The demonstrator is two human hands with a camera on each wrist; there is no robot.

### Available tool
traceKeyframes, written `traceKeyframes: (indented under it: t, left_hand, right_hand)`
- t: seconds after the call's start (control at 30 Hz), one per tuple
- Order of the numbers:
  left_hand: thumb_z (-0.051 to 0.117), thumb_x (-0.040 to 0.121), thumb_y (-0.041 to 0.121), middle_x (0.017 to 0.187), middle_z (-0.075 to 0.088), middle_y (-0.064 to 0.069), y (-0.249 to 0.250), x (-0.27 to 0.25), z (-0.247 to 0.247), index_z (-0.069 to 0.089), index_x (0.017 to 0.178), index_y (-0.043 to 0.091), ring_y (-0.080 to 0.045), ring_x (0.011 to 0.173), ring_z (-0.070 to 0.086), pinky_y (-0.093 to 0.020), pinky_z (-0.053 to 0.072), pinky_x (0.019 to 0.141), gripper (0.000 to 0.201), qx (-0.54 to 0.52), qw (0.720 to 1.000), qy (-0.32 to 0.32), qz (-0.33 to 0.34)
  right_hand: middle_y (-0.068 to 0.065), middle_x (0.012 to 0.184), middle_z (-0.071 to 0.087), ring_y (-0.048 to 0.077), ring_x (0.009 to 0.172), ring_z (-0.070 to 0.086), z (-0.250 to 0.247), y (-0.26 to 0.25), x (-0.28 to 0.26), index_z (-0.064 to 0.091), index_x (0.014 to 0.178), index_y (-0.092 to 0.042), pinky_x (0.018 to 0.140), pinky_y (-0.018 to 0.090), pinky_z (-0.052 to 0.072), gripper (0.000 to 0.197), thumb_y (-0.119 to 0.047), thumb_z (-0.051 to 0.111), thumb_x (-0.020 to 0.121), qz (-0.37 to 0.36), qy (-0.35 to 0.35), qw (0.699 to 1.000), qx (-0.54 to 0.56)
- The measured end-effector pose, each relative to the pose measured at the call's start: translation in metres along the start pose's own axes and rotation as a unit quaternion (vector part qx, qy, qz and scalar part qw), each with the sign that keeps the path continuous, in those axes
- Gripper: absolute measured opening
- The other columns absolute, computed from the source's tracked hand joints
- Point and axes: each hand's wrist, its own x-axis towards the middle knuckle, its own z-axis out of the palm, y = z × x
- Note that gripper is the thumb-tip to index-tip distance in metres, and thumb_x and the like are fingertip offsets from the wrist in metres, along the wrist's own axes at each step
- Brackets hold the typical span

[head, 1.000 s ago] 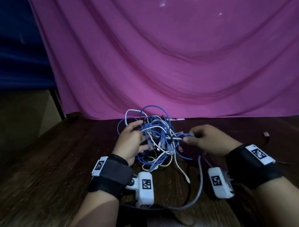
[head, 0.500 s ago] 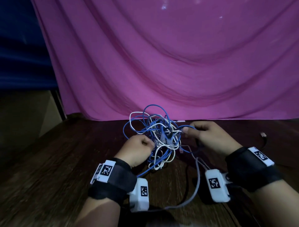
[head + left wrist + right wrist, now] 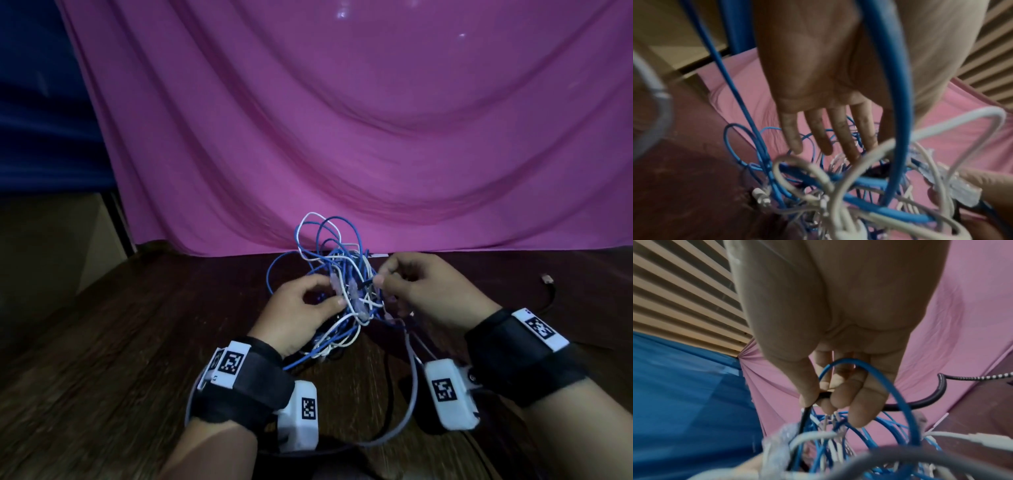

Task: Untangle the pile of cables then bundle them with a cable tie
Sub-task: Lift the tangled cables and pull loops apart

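A tangle of blue and white cables with clear plugs lies on the dark wooden table, its loops standing up in front of the pink cloth. My left hand is on the tangle's left side. In the left wrist view its fingers reach fairly straight into the cables, and a blue loop crosses the palm. My right hand is on the tangle's right side. In the right wrist view its thumb and forefinger pinch a thin black cable, with a blue loop over the fingers.
A pink cloth hangs right behind the pile, with a blue curtain at the far left. A black cable ending in a plug lies at the right. Grey and black leads from the wrist cameras trail between my forearms.
The right hand let the blue strand go and moved in to pinch a black cable. The left hand went from a fist to straighter fingers. The tangle shifted slightly right.
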Motion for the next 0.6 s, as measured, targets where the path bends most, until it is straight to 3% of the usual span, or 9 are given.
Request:
traceKeyframes:
  t: [0.17, 0.23, 0.3, 0.37, 0.43, 0.5, 0.57, 0.6]
  left_hand:
    - [0.078, 0.086, 0.008, 0.104, 0.076, -0.003, 0.0, -0.004, -0.001, 0.07, 0.104, 0.014, -0.017, 0.1, 0.069, -0.028, 0.048, 0.097, 0.02, 0.035, 0.997, -0.066, -0.017]
    - [0.077, 0.087, 0.004, 0.091, 0.071, -0.011, 0.0, -0.005, -0.001, 0.068, 0.1, 0.008, -0.018, 0.08, 0.062, -0.031, 0.048, 0.081, 0.016, 0.024, 0.997, -0.066, -0.031]
    - [0.074, 0.089, 0.005, 0.077, 0.06, -0.009, -0.001, -0.003, -0.003, 0.067, 0.096, 0.002, -0.015, 0.068, 0.052, -0.028, 0.042, 0.066, 0.011, -0.008, 0.998, -0.036, -0.05]
    - [0.071, 0.093, 0.007, 0.071, 0.062, -0.005, -0.001, 0.0, -0.007, 0.067, 0.096, 0.0, -0.011, 0.059, 0.059, -0.025, 0.045, 0.059, 0.01, -0.042, 0.997, 0.002, -0.064]
    - [0.069, 0.095, 0.008, 0.069, 0.064, -0.005, 0.0, 0.003, -0.009, 0.067, 0.093, 0.005, -0.007, 0.051, 0.062, -0.025, 0.046, 0.055, 0.003, -0.055, 0.996, 0.037, -0.068]
    - [0.069, 0.095, 0.007, 0.07, 0.062, -0.005, 0.0, 0.005, -0.008, 0.067, 0.089, 0.01, -0.006, 0.047, 0.06, -0.023, 0.047, 0.05, 0.006, -0.047, 0.995, 0.07, -0.062]
    - [0.069, 0.093, 0.005, 0.071, 0.058, -0.005, 0.0, 0.006, -0.004, 0.066, 0.088, 0.009, -0.005, 0.046, 0.058, -0.019, 0.046, 0.048, 0.007, -0.048, 0.994, 0.083, -0.05]
    - [0.07, 0.092, 0.003, 0.071, 0.058, -0.004, 0.001, 0.006, -0.003, 0.066, 0.087, 0.01, -0.006, 0.047, 0.058, -0.018, 0.046, 0.048, 0.009, -0.052, 0.994, 0.083, -0.041]
  right_hand:
    - [0.011, 0.068, 0.057, 0.026, 0.058, 0.052, 0.0, 0.005, 0.0, 0.063, 0.082, -0.003, 0.059, 0.036, 0.046, 0.017, -0.013, 0.073, 0.092, 0.028, 0.017, 0.999, 0.043]
    - [0.014, 0.072, 0.058, 0.023, 0.06, 0.052, -0.001, 0.007, 0.001, 0.064, 0.081, -0.004, 0.057, 0.032, 0.047, 0.016, -0.012, 0.075, 0.091, 0.042, 0.034, 0.997, 0.057]
    - [0.016, 0.074, 0.058, 0.017, 0.056, 0.055, -0.003, 0.01, 0.0, 0.065, 0.081, -0.005, 0.051, 0.025, 0.046, 0.014, -0.009, 0.073, 0.091, 0.052, 0.051, 0.995, 0.061]
    - [0.015, 0.072, 0.058, 0.01, 0.05, 0.056, -0.005, 0.008, 0.0, 0.063, 0.082, -0.005, 0.048, 0.02, 0.044, 0.013, -0.007, 0.07, 0.093, 0.059, 0.056, 0.995, 0.052]
    - [0.005, 0.072, 0.063, 0.007, 0.056, 0.06, -0.006, 0.002, 0.0, 0.064, 0.089, -0.009, 0.057, 0.027, 0.047, 0.009, -0.012, 0.071, 0.093, 0.043, 0.05, 0.997, -0.029]
    - [-0.002, 0.091, 0.07, 0.013, 0.081, 0.064, -0.003, -0.009, -0.002, 0.068, 0.104, -0.016, 0.079, 0.034, 0.05, 0.017, -0.024, 0.075, 0.09, -0.006, 0.085, 0.976, -0.201]
    - [-0.009, 0.106, 0.069, 0.012, 0.098, 0.059, 0.006, -0.027, -0.006, 0.068, 0.111, -0.023, 0.094, 0.036, 0.044, 0.028, -0.036, 0.076, 0.088, -0.124, 0.129, 0.942, -0.282]
    - [-0.014, 0.11, 0.067, 0.009, 0.101, 0.056, 0.011, -0.037, -0.008, 0.068, 0.112, -0.027, 0.096, 0.033, 0.041, 0.032, -0.044, 0.076, 0.086, -0.182, 0.108, 0.937, -0.277]
